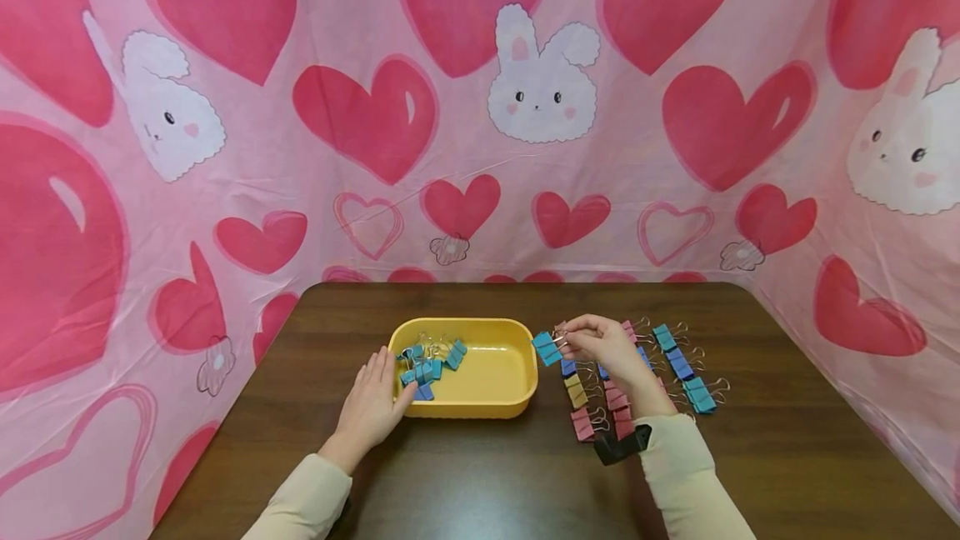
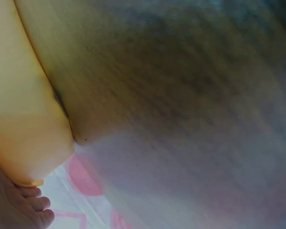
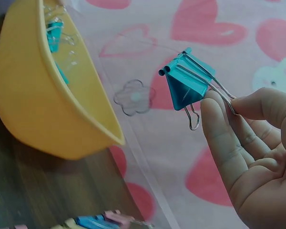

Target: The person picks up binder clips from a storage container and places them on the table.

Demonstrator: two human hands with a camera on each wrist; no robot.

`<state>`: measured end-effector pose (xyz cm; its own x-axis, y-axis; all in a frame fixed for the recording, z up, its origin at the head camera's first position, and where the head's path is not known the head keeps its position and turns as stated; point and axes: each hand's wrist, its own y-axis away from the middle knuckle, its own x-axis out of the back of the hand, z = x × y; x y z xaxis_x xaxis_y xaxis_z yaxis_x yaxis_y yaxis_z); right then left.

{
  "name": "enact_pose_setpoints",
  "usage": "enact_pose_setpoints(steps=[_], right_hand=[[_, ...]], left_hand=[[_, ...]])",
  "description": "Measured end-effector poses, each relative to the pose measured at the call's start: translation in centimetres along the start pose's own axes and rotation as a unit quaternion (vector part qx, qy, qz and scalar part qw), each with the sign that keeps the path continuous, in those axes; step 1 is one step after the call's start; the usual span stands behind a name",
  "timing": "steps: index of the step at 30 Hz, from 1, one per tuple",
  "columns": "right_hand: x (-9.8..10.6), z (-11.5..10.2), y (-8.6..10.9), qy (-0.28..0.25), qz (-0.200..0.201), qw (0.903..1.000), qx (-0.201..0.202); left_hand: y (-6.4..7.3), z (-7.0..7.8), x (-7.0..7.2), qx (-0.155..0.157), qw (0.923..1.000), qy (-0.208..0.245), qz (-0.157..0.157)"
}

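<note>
You seem mid-transfer: your right hand (image 1: pixel 606 348) pinches a teal clip (image 1: pixel 548 348) by its wire handle, between the yellow box (image 1: pixel 491 373) and the clip rows (image 1: pixel 576 391). Your left hand (image 1: pixel 372 407) rests, fingers extended, on the box — next likely calls for a controlled release.

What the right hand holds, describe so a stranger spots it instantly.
Find the yellow tray on the table, then the right hand by its right end. It pinches the teal binder clip, the only one held; the other clips lie in the tray or on the table.
</note>
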<state>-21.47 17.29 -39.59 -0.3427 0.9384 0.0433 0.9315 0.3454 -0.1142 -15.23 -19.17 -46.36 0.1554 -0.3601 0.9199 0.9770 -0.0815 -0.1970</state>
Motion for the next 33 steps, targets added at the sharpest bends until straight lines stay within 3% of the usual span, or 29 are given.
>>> enact_pose_setpoints(steps=[12, 23, 26, 29, 33], right_hand=[[4.7, -0.3, 3.0, -0.021, 0.049, 0.9974, 0.048], [8.5, 0.7, 6.3, -0.087, 0.081, 0.9898, 0.079], [10.4, 2.2, 6.8, -0.084, 0.093, 0.9883, 0.088], [13.7, 5.4, 7.0, -0.093, 0.090, 0.9865, 0.100], [17.8, 9.9, 7.3, -0.113, 0.121, 0.9821, 0.090]], left_hand=[[0.0, 0.0, 0.1, 0.003, 1.0000, -0.001, -0.006], [-0.1, 0.0, 0.0, 0.001, 1.0000, -0.004, -0.003], [-0.1, 0.0, 0.0, 0.000, 1.0000, -0.005, 0.000], [-0.1, 0.0, 0.1, 0.000, 1.0000, -0.003, 0.000], [-0.1, 0.0, 0.0, -0.001, 1.0000, -0.003, 0.000]])
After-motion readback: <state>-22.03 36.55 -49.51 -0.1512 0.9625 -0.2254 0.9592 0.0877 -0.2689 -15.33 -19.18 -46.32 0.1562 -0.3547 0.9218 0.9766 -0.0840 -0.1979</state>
